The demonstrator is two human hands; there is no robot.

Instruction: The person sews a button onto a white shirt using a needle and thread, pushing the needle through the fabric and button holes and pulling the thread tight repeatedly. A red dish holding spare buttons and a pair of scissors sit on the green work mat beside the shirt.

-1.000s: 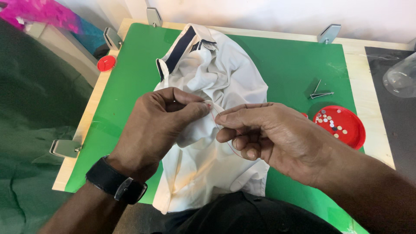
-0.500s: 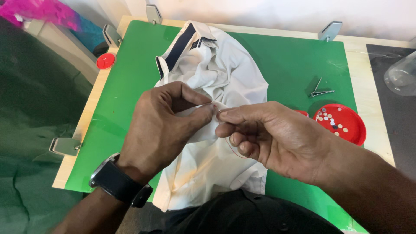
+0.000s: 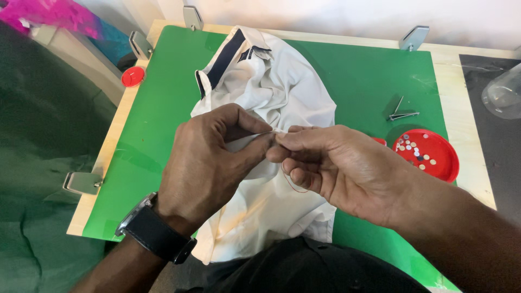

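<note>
We pinch a fold of the white shirt [image 3: 282, 97] between our left hand [image 3: 209, 157] and right hand [image 3: 336, 165], red thread [image 3: 293, 187] trailing beneath the right. Farther off, a red dish [image 3: 429, 154] of buttons sits on the green mat [image 3: 369, 76].

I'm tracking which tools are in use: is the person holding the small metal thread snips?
No: the thread snips lie on the green mat, apart from both hands pinching the white shirt.

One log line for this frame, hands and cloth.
left hand: pinches white shirt | right hand: pinches same fold, red thread below | red button dish: right, untouched
</note>
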